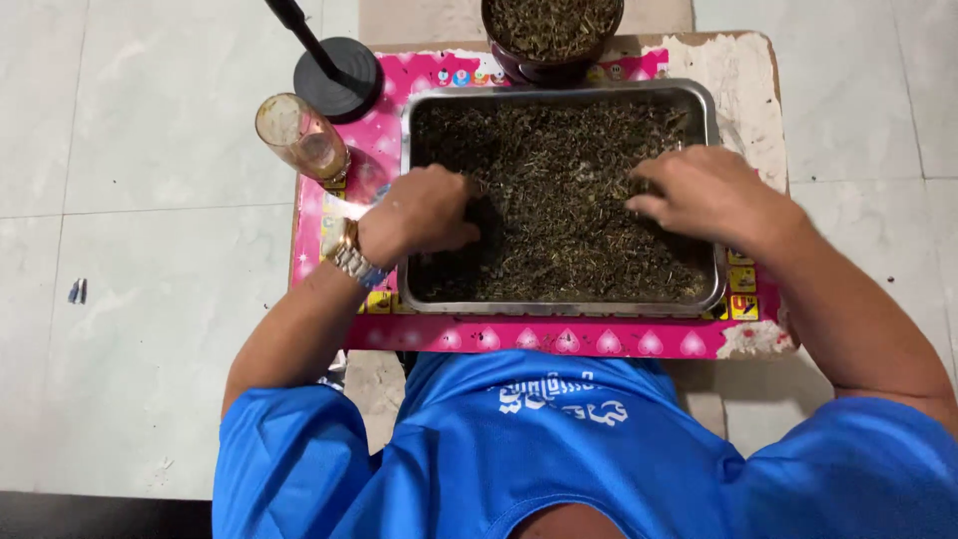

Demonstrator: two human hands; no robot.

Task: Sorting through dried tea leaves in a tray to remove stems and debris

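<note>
Bowl (552, 40) cut by top edge; left fingertips (461, 235) buried in leaves (559, 200); stand (337, 66) pole cropped above.

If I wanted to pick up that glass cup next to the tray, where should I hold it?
Hold the glass cup around its side wall, near the middle, coming from the left over the floor tiles. It is round and looks upright. The metal tray and left hand crowd its right, and the black stand base sits just behind.
</note>
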